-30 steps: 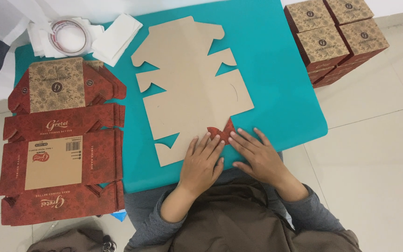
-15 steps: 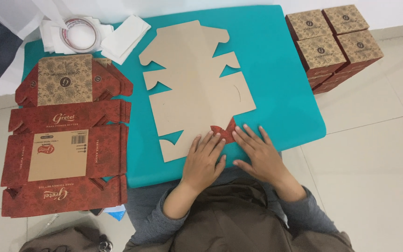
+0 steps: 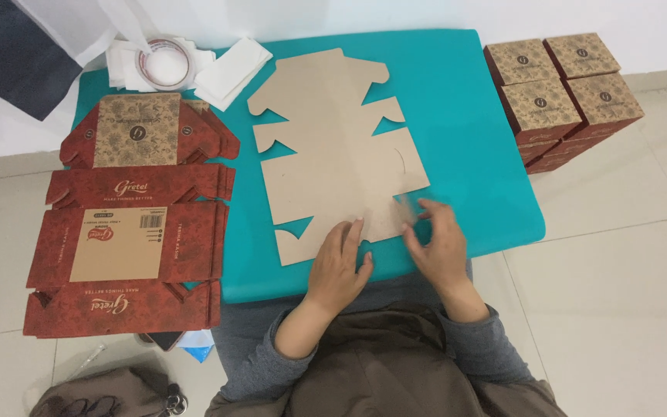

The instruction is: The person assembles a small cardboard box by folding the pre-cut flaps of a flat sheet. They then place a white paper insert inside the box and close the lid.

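I see four folded boxes (image 3: 563,93) stacked far right. The blank (image 3: 333,147) lies flat, plain side up, on the teal counter (image 3: 472,116), unfolded. My left hand (image 3: 339,266) presses it, fingers spread; my right hand (image 3: 440,245) pinches its near edge. More printed blanks (image 3: 129,224) wait left.
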